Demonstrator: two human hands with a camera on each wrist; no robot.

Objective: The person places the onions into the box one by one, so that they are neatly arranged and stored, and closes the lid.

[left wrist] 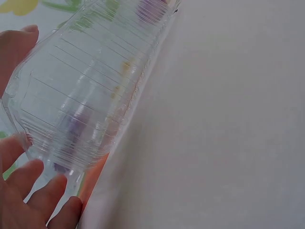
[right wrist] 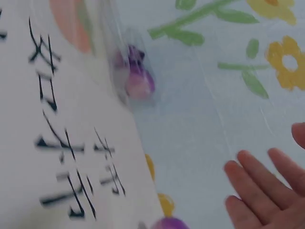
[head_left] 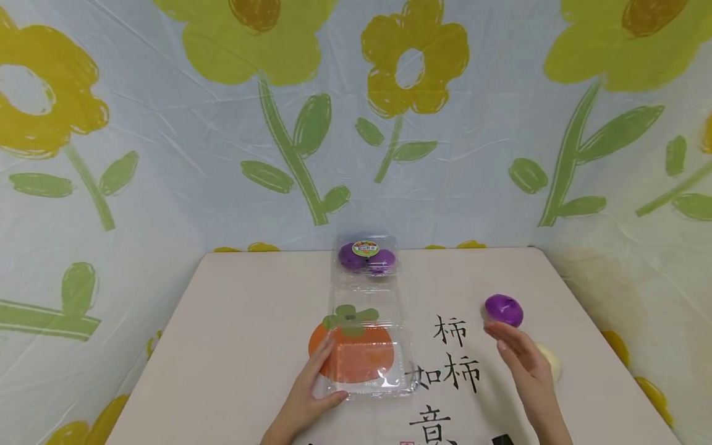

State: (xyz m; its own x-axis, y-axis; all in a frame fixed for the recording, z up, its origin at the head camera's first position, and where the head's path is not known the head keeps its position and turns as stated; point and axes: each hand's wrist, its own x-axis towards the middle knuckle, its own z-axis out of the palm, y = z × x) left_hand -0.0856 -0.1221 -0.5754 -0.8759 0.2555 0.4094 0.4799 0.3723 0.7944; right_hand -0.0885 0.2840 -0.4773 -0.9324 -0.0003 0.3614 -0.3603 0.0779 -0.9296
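Note:
A clear plastic container (head_left: 364, 364) lies unfolded, its near half over an orange persimmon print. My left hand (head_left: 305, 389) is at its near left corner, thumb by the front edge and fingers along the left side. In the left wrist view, the spread fingers of the left hand (left wrist: 33, 191) lie beside the ribbed container (left wrist: 81, 90). Two purple round items (head_left: 381, 262) show in the container's far part. My right hand (head_left: 528, 377) holds nothing, its fingers extended just in front of a purple round item (head_left: 504, 310). A pale round item (head_left: 549, 361) is partly hidden behind that hand.
The pale table cover (head_left: 245, 321) bears black brush characters (head_left: 461, 371) between the container and the right hand. A dark object (head_left: 502, 440) shows at the bottom edge. A cloth with printed flowers (head_left: 473, 185) hangs behind the table and along both sides.

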